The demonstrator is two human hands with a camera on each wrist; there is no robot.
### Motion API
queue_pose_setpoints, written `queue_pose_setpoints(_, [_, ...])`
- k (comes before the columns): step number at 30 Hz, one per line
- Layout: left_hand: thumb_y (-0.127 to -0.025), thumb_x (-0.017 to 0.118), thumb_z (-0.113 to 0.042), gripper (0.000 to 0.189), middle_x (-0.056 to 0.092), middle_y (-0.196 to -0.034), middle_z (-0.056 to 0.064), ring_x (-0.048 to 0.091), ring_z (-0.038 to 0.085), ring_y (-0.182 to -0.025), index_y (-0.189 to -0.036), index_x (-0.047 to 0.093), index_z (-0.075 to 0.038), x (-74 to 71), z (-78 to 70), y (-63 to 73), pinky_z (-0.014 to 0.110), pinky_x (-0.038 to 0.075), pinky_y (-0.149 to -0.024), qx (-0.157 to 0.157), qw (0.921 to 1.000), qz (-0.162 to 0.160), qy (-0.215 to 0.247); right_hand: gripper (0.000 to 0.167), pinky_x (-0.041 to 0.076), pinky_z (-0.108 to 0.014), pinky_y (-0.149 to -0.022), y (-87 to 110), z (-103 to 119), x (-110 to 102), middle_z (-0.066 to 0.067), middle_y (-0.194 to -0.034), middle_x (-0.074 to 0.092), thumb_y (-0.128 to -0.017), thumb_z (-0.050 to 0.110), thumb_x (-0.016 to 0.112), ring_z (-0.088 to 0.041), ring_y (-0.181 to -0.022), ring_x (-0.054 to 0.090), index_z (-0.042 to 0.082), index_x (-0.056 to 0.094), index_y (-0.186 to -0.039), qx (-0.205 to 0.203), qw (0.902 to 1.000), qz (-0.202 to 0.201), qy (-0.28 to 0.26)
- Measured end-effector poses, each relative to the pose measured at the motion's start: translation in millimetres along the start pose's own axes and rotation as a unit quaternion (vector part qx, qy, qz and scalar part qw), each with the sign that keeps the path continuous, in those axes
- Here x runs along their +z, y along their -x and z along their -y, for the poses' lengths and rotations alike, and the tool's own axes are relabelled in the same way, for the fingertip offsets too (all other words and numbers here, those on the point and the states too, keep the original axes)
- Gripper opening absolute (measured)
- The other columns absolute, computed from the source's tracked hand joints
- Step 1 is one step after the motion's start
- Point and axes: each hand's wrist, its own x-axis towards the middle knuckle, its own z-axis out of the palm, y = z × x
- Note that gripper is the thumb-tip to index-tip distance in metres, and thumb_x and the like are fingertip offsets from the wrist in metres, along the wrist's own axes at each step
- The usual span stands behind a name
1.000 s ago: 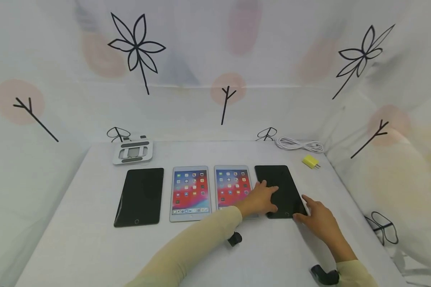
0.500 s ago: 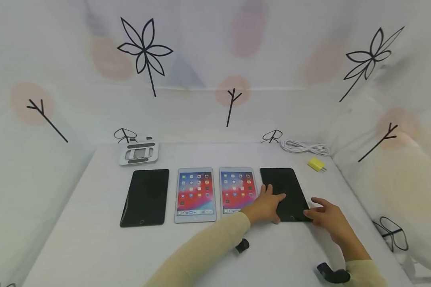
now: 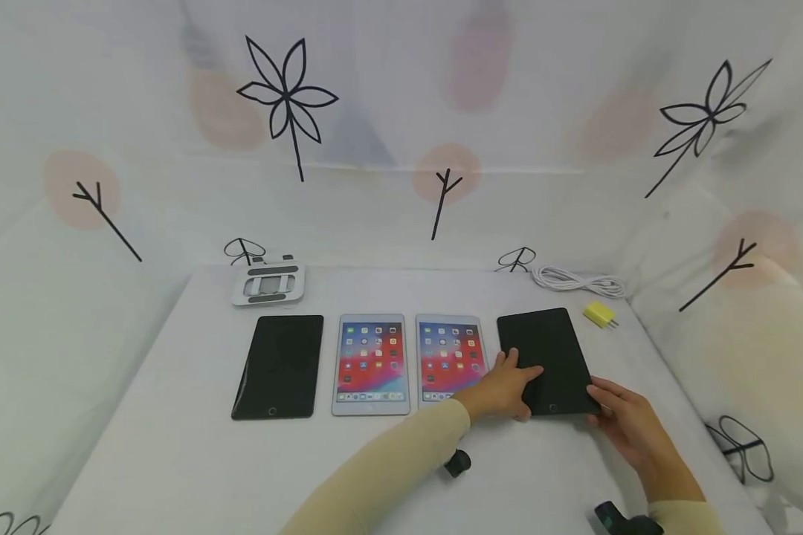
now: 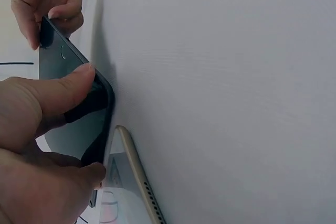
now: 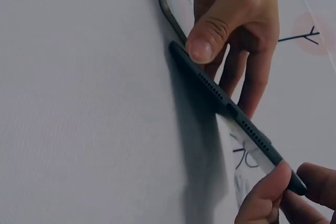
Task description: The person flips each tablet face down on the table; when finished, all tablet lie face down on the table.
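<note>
In the head view, a black tablet (image 3: 558,349) lies rightmost in a row of tablets. My right hand (image 3: 632,427) pinches its lower right corner between thumb and fingers, and that side is raised, as the tilted edge (image 5: 231,106) in the right wrist view shows. Spread over the screen, my left hand (image 3: 502,386) touches the tablet's left side and lower edge. Its thumb (image 4: 79,85) lies near the lower left corner in the left wrist view. Beside it, a white tablet (image 3: 450,357) with a lit home screen is partly covered by the left hand.
Another lit white tablet (image 3: 372,364) and a black tablet (image 3: 279,368) lie to the left. A white folding stand (image 3: 268,284) is at the back left. A coiled white cable (image 3: 578,282) and a yellow plug adapter (image 3: 599,313) are at the back right.
The right hand has gone from touching the black tablet's lower right corner to pinching it, and that side has lifted. The left hand stays on the screen. The head view has shifted slightly.
</note>
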Motion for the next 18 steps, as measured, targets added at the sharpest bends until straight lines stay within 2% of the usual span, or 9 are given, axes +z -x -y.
queue_pose_setpoints(3, [-0.089,0.078,-0.042,0.079,0.022,-0.168,0.009,0.024,0.031,-0.154,-0.158,0.039,-0.033,0.0,-1.4,-0.7,0.039,0.045,-0.111,0.006,0.9994,0.005,0.033,0.035,0.061,-0.03,-0.073,5.2,1.2,3.2,0.007,-0.106,0.074,-0.105,0.003,0.051,-0.013,-0.09,0.069,0.023,0.081,-0.104,-0.019,0.9941,0.056,-0.091])
queue_pose_setpoints(5, [-0.092,0.073,-0.049,0.08,0.023,-0.168,0.01,0.023,0.033,-0.154,-0.16,0.035,-0.031,-1.5,-2.5,-0.8,0.044,0.042,-0.113,0.008,0.9969,0.007,0.078,0.038,0.062,-0.034,-0.078,8.0,2.6,6.1,0.005,-0.112,0.074,-0.107,0.001,0.047,-0.017,-0.097,0.071,0.019,0.079,-0.111,-0.031,0.9877,0.091,-0.124])
queue_pose_setpoints(6, [-0.093,0.07,-0.052,0.08,0.023,-0.168,0.01,0.022,0.034,-0.154,-0.161,0.032,-0.031,-2.4,-3.1,-1.1,0.047,0.04,-0.115,0.008,0.9939,0.007,0.11,0.038,0.062,-0.036,-0.079,9.3,3.4,8.4,0.004,-0.115,0.073,-0.107,0.001,0.045,-0.019,-0.098,0.071,0.018,0.078,-0.115,-0.039,0.9853,0.104,-0.13])
queue_pose_setpoints(8, [-0.095,0.064,-0.055,0.079,0.022,-0.169,0.008,0.02,0.033,-0.155,-0.162,0.027,-0.035,-5.5,-4.5,-0.4,0.053,0.035,-0.117,0.0,0.9807,0.008,0.195,0.039,0.062,-0.039,-0.081,11.3,5.6,13.8,0.004,-0.118,0.073,-0.107,0.001,0.044,-0.022,-0.101,0.073,0.018,0.077,-0.119,-0.058,0.9829,0.117,-0.13])
queue_pose_setpoints(10, [-0.097,0.06,-0.056,0.076,0.023,-0.169,0.004,0.018,0.031,-0.156,-0.162,0.022,-0.042,-8.8,-6.2,0.6,0.059,0.031,-0.118,-0.008,0.9617,0.003,0.274,0.038,0.062,-0.039,-0.08,12.6,7.8,20.7,0.005,-0.118,0.073,-0.107,0.001,0.046,-0.022,-0.1,0.074,0.02,0.076,-0.119,-0.081,0.9846,0.113,-0.106])
queue_pose_setpoints(12, [-0.099,0.055,-0.057,0.072,0.024,-0.168,-0.002,0.017,0.027,-0.156,-0.161,0.018,-0.048,-11.9,-8.1,1.8,0.062,0.028,-0.118,-0.014,0.9436,-0.002,0.331,0.038,0.062,-0.038,-0.078,14.1,9.9,28.1,0.006,-0.117,0.073,-0.106,0.001,0.047,-0.021,-0.098,0.075,0.022,0.075,-0.121,-0.107,0.9862,0.104,-0.071])
queue_pose_setpoints(15, [-0.101,0.05,-0.059,0.069,0.028,-0.167,-0.007,0.023,0.023,-0.155,-0.159,0.015,-0.053,-15.6,-9.7,3.5,0.061,0.03,-0.118,-0.016,0.9292,-0.013,0.369,0.037,0.062,-0.036,-0.076,16.0,11.6,39.4,0.01,-0.116,0.073,-0.105,0.003,0.051,-0.015,-0.098,0.074,0.022,0.07,-0.131,-0.141,0.9865,0.082,0.0])
queue_pose_setpoints(18, [-0.1,0.049,-0.062,0.067,0.033,-0.165,-0.008,0.034,0.022,-0.15,-0.158,0.015,-0.056,-17.6,-11.4,4.1,0.06,0.032,-0.117,-0.02,0.9156,-0.022,0.401,0.047,0.062,-0.035,-0.074,20.1,14.3,49.9,0.016,-0.118,0.069,-0.104,0.005,0.056,-0.007,-0.101,0.071,0.015,0.053,-0.15,-0.173,0.9784,0.06,0.096])
